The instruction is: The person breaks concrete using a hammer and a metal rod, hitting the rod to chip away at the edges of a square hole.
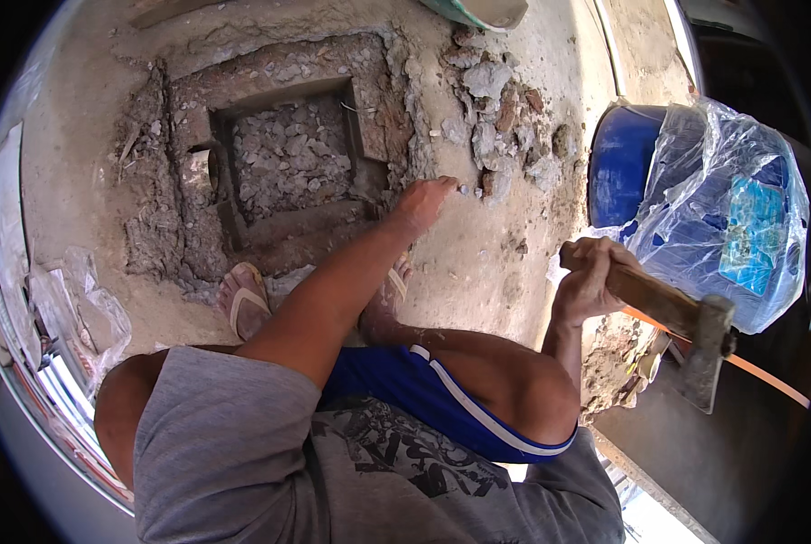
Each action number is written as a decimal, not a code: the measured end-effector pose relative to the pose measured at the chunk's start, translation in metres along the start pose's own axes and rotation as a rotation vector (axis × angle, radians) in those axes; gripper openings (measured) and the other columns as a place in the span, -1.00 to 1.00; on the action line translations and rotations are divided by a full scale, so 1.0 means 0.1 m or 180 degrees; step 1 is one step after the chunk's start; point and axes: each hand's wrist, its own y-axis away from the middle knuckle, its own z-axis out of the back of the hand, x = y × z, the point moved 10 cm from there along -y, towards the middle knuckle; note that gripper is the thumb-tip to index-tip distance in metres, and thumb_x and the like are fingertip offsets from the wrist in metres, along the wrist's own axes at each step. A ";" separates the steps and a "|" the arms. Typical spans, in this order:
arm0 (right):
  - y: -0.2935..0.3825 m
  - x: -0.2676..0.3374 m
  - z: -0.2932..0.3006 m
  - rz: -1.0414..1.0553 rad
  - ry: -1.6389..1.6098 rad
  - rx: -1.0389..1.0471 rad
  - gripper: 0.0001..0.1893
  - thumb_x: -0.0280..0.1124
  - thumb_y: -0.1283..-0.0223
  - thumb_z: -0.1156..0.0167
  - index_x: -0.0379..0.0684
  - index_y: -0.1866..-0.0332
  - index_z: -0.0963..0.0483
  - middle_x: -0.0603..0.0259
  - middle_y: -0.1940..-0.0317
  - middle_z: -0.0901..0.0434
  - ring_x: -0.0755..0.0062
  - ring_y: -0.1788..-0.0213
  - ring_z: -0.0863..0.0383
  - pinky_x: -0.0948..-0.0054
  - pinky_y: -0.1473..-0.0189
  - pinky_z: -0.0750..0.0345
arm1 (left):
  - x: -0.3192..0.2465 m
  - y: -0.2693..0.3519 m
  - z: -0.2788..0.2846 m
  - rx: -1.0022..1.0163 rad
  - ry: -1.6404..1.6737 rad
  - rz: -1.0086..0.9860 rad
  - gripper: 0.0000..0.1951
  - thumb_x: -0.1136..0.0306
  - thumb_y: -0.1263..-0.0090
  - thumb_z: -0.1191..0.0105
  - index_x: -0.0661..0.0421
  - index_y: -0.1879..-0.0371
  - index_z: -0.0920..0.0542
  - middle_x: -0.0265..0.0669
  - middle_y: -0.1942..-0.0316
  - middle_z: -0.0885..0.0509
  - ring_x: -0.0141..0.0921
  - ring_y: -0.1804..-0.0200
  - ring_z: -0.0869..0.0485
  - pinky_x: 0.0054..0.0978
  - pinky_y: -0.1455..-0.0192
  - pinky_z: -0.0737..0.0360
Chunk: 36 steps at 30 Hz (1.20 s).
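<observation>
My right hand (594, 275) grips the wooden handle of a hatchet-like hammer (708, 347), raised at the right with its metal head away from the pit. My left hand (429, 200) reaches low over the concrete floor just right of the pit, fingers curled. A small grey stone chip (462, 189) lies at its fingertips; whether the fingers hold it is unclear. In front of my feet is a square pit (279, 221) with smooth inner walls and broken rubble (293, 160) in its bottom. A pipe end (203, 170) opens at its left side.
Broken concrete and brick chunks (490, 115) lie right of the pit. A blue plastic drum (623, 163) partly wrapped in clear plastic stands farther right. A greenish basin (477, 10) is at the top edge. Crumpled plastic sheeting (96, 299) lies at the left.
</observation>
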 end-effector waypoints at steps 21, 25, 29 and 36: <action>0.73 -1.07 -0.05 -0.2164 0.2164 0.1858 -0.86 -0.52 -0.20 -0.36 -0.28 0.18 -0.58 0.15 0.45 -0.68 0.44 0.41 -0.66 0.40 0.35 -0.57 | -0.06 0.00 0.10 -0.0307 -0.0198 -0.0122 -0.57 0.56 -0.25 -0.08 0.14 -0.15 -0.58 0.01 -0.06 -0.71 0.00 -0.05 -0.72 -0.16 -0.12 -0.67; -0.08 -0.25 0.00 -0.0995 0.0921 0.0561 -0.88 -0.62 -0.33 -0.26 -0.25 0.10 -0.51 0.21 0.50 -0.59 0.62 0.60 -0.48 0.58 0.66 -0.33 | -0.07 0.03 0.05 -0.0329 -0.0039 -0.0219 -0.58 0.57 -0.24 -0.07 0.16 -0.13 -0.58 0.01 -0.01 -0.72 0.03 -0.04 -0.71 -0.13 -0.12 -0.66; 0.59 -0.41 -0.46 0.0558 0.2483 0.1440 -0.85 -0.69 -0.15 -0.28 -0.22 0.21 -0.56 0.12 0.49 -0.59 0.37 0.40 -0.62 0.31 0.31 -0.58 | 0.00 0.00 0.03 -0.0049 0.0042 0.0178 -0.58 0.59 -0.24 -0.06 0.15 -0.13 -0.59 0.00 -0.02 -0.72 0.04 -0.06 -0.70 -0.14 -0.14 -0.66; 0.37 -0.60 -0.17 -0.1958 0.1366 0.1577 -0.91 -0.59 -0.27 -0.29 -0.28 0.17 -0.55 0.27 0.51 -0.59 0.60 0.51 -0.51 0.53 0.48 -0.45 | -0.09 0.04 0.17 -0.0123 0.0015 0.0273 -0.48 0.68 -0.24 0.02 0.10 -0.23 -0.59 -0.06 -0.13 -0.70 -0.02 -0.11 -0.71 -0.21 -0.18 -0.68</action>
